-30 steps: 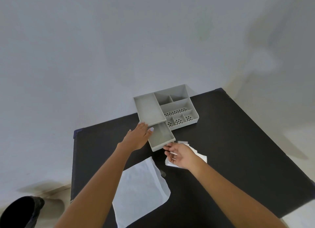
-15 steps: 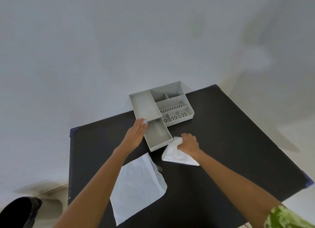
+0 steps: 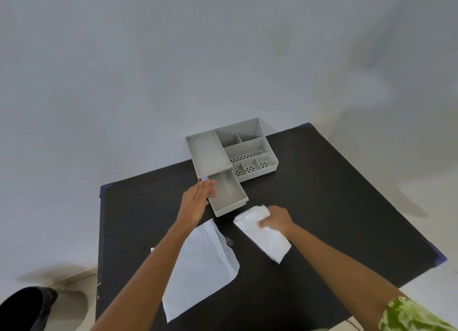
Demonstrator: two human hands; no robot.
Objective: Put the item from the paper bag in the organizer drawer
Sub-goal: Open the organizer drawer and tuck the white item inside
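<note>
So the white packet (image 3: 262, 233) is gripped at its far end by the right hand (image 3: 276, 220), fingers curled tight on it, while the rest of it lies on the black surface (image 3: 334, 207). The open drawer (image 3: 228, 194) sits just up and to the left of that hand, pulled out of the grey organizer (image 3: 233, 148). The packet's long axis is slanted, its gripped end pointed roughly at the drawer's front corner, so a twist is probably needed to line it up with the drawer's length. The left hand (image 3: 198, 199) is rested loosely open against the drawer's left wall. The emptied paper bag (image 3: 198, 268) is left flat nearer the body.
</note>
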